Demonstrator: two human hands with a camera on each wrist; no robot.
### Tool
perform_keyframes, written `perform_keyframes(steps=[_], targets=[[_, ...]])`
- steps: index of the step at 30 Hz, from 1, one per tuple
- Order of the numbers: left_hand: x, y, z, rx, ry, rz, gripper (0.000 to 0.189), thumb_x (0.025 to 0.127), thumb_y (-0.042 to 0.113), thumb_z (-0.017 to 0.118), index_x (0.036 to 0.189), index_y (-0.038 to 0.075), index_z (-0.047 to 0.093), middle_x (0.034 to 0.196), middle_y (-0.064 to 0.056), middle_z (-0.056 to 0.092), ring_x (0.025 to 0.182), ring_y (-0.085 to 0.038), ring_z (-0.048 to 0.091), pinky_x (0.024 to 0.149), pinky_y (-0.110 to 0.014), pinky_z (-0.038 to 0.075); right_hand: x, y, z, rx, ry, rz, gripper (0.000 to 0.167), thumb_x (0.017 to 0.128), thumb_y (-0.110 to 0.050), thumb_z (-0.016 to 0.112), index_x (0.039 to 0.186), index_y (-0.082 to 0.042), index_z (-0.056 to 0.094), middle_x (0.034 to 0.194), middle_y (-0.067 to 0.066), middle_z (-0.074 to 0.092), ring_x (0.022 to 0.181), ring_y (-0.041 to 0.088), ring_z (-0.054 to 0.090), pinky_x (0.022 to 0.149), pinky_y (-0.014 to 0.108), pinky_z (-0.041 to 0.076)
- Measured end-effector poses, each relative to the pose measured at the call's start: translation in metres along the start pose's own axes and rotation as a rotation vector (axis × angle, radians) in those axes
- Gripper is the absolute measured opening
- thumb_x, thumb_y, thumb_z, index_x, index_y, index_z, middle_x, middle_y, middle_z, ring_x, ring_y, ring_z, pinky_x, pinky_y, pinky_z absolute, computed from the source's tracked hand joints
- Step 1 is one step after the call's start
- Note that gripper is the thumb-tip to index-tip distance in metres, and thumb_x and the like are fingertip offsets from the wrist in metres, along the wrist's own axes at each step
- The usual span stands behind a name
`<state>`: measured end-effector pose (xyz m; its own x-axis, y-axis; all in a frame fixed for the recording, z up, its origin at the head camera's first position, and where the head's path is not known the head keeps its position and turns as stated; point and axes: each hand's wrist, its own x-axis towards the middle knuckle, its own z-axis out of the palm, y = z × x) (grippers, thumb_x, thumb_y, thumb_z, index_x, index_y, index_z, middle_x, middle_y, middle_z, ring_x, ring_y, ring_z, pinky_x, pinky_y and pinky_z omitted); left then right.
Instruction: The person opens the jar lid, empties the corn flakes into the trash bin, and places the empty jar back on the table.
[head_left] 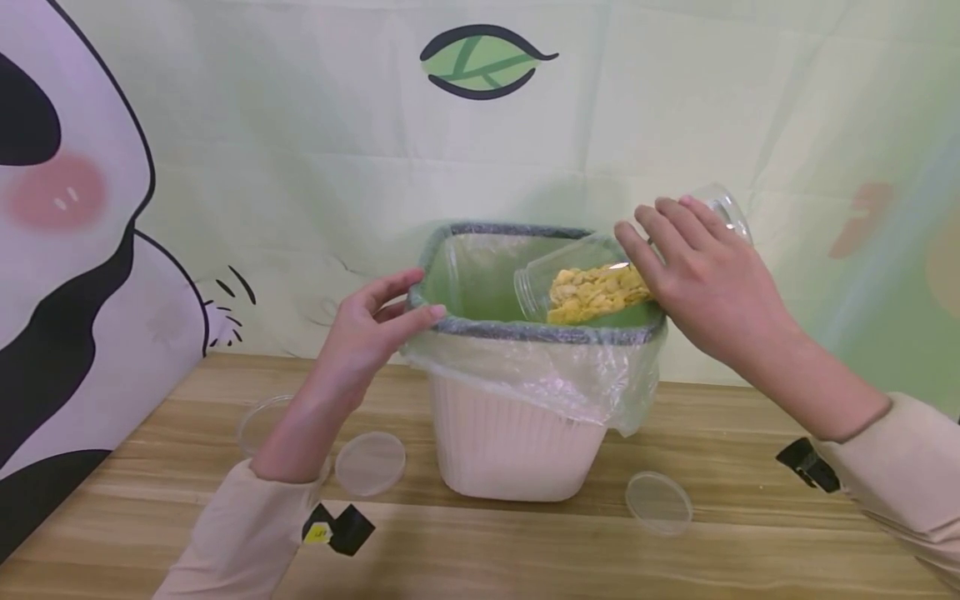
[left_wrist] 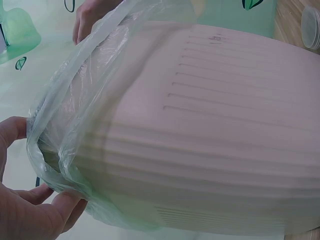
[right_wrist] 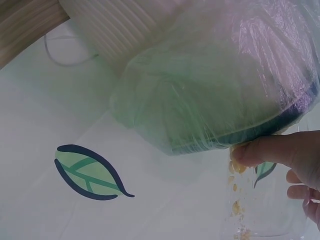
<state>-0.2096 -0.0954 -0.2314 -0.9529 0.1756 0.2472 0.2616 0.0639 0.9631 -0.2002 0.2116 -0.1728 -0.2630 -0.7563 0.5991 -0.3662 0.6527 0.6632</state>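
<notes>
A pale pink ribbed trash bin [head_left: 517,442] stands on the table, lined with a clear, greenish plastic bag [head_left: 555,375] folded over its dark grey rim. My left hand [head_left: 371,317] grips the rim and bag at the left corner, thumb over the front edge. Tilted over the bin's right side is a clear plastic jar [head_left: 536,279] holding yellow flakes [head_left: 596,293]; its mouth points down and left into the bin. My right hand [head_left: 705,275] grips the jar from above. In the right wrist view the thumb [right_wrist: 265,150] presses the jar wall, where flake crumbs cling.
Clear round lids lie on the wood-grain table [head_left: 420,558]: one lid [head_left: 371,463] left of the bin, another lid [head_left: 658,502] to its right. A round clear rim [head_left: 262,421] shows behind my left forearm. Behind the bin hangs a pale green cloth [head_left: 337,125] with panda and leaf prints.
</notes>
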Motion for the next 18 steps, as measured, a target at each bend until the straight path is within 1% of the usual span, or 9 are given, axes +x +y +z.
perform_keyframes(steps=[7,18], targets=[[-0.0004,0.0008,0.0012,-0.012,-0.004,-0.004,0.059,0.085,0.017,0.063,0.137,0.006,0.038,0.138,-0.012,0.038,0.123,-0.025,0.040,0.102,-0.042,0.031,0.0003,0.0008,0.0000,-0.008,-0.014,-0.029,0.037,0.077,0.017,0.053,0.113,0.008,0.053,0.109,0.028,0.056,0.103,0.042,0.051,0.095,0.047,0.038],[-0.0004,0.0006,0.0026,-0.010,0.001,-0.004,0.060,0.084,0.017,0.064,0.137,0.007,0.038,0.137,-0.013,0.040,0.123,-0.024,0.041,0.102,-0.043,0.031,0.0011,0.0021,0.0001,-0.023,-0.037,-0.058,0.043,0.073,0.019,0.057,0.114,0.009,0.053,0.110,0.028,0.056,0.104,0.042,0.051,0.095,0.046,0.038]])
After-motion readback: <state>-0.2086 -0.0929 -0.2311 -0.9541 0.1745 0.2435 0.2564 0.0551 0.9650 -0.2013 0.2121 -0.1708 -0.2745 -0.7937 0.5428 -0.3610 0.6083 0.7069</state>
